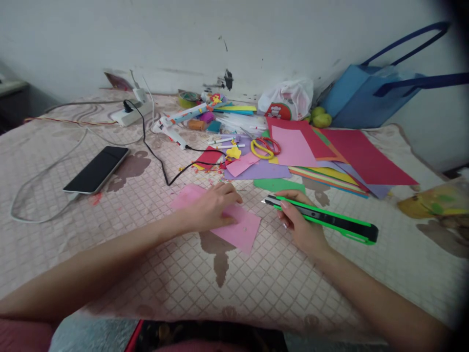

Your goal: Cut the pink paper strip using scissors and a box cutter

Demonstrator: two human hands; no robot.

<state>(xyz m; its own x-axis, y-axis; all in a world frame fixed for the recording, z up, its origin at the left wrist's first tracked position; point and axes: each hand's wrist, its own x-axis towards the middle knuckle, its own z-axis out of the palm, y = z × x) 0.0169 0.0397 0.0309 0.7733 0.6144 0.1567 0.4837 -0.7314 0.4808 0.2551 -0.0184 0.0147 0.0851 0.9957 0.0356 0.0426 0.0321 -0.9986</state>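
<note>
My left hand (216,208) rests on a pink sheet of paper (244,227) that lies on the patterned tablecloth (176,288). Its fingers are bent and partly hidden, so whether they pinch the sheet does not show. To the right, my right hand (302,222) is closed round a green and black utility knife (335,220). The knife's blade tip points left, above the cloth, a little to the right of the pink sheet.
Coloured papers (370,156), yellow-handled scissors (262,148) and a glue gun (172,134) with a black cable lie behind the hands. A phone (97,170) is at left, a power strip (134,113) at back left, a blue bag (359,98) at back right.
</note>
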